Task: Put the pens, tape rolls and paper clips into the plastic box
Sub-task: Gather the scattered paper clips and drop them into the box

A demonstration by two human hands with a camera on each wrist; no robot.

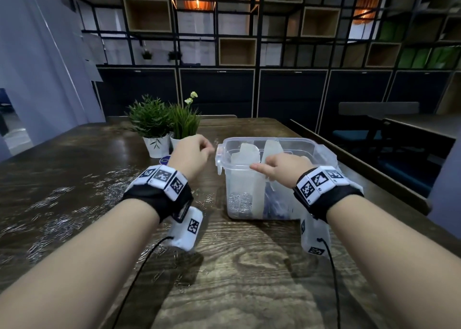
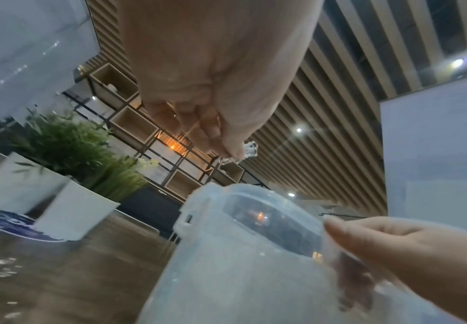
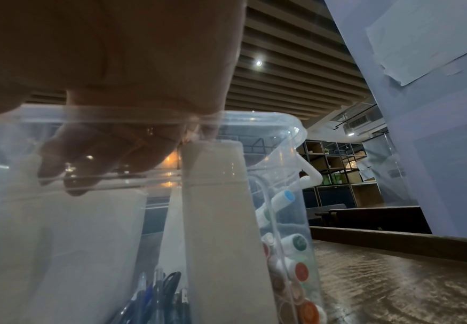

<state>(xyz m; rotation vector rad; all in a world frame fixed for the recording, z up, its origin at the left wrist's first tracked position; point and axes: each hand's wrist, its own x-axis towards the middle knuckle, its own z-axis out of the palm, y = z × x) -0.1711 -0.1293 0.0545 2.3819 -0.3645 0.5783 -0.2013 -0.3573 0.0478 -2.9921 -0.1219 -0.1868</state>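
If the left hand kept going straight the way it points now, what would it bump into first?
Probably the plastic box: the left hand, pinching paper clips, points right toward its near left rim and latch. Depth is unclear, so it might pass just above the rim.

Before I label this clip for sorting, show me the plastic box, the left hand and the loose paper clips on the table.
plastic box (image 1: 249, 204): head view, its clear front wall.
left hand (image 1: 190, 154): head view, back of the hand.
paper clips (image 1: 109, 191): head view, the scattered patch left of the wrist.
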